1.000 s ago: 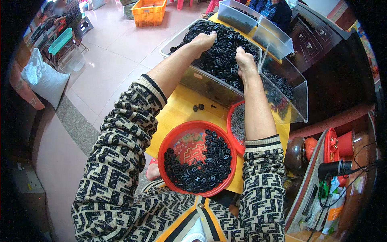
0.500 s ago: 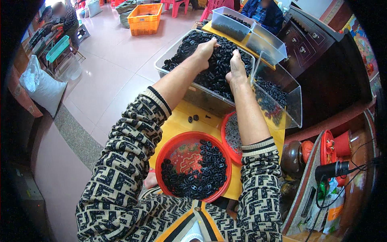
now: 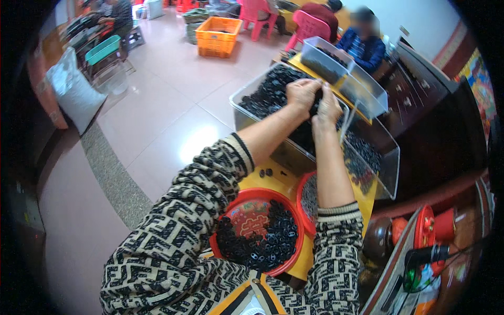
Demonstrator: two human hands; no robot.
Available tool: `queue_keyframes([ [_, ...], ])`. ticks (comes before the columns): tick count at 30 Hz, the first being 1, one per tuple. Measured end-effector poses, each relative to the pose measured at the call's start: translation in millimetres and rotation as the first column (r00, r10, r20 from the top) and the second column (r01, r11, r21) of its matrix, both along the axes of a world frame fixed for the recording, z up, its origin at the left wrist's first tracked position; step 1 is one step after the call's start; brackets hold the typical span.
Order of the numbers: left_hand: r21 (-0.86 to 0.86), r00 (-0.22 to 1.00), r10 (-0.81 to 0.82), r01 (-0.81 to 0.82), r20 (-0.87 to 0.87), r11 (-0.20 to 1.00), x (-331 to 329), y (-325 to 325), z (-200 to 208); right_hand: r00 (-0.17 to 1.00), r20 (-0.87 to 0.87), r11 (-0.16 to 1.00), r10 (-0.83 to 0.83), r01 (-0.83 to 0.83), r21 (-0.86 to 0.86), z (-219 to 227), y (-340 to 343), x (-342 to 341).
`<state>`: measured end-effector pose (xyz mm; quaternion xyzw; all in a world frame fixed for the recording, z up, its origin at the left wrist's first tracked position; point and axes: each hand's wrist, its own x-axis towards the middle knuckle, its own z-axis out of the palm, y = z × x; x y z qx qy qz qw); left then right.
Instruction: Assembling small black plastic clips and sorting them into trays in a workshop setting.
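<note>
Reaching with left hand [image 3: 303,96] and right hand [image 3: 327,111] over a clear plastic bin [image 3: 286,155], heaped with black oval two-holed pieces [image 3: 262,97]. Holding both close together above the right side of the heap, fingers bent inward, something dark between. Cannot tell, through the blur, about a firm grip on any piece.

Looks only part-way along, going by the amounts. Already lying in a round red tray [image 3: 258,192] at the near edge of the counter [image 3: 281,184]: a curved band of similar black pieces [image 3: 273,244], leaving the tray's upper-left base bare. Left in plenty: a deep heap in the bin, plus dark pieces [image 3: 362,149] in a second clear bin [image 3: 397,173] to the right. Lying apart from both hands: thin grey pins [image 3: 310,197] in a smaller red basin [image 3: 300,197], and two loose black pieces [image 3: 269,171] near a small dark fitting [image 3: 283,172]. Impossible to count anything as finished from here.
</note>
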<state>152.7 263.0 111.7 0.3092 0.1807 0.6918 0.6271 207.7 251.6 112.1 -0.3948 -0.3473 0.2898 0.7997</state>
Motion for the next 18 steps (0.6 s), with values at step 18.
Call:
queue_keyframes([
  [18, 0.248, 0.976, 0.215, -0.218, 0.039, 0.944, -10.4, -56.4, 12.1, 0.995, 0.005, 0.986, 0.095, -0.095, 0.137, 12.4, -67.9, -16.8],
])
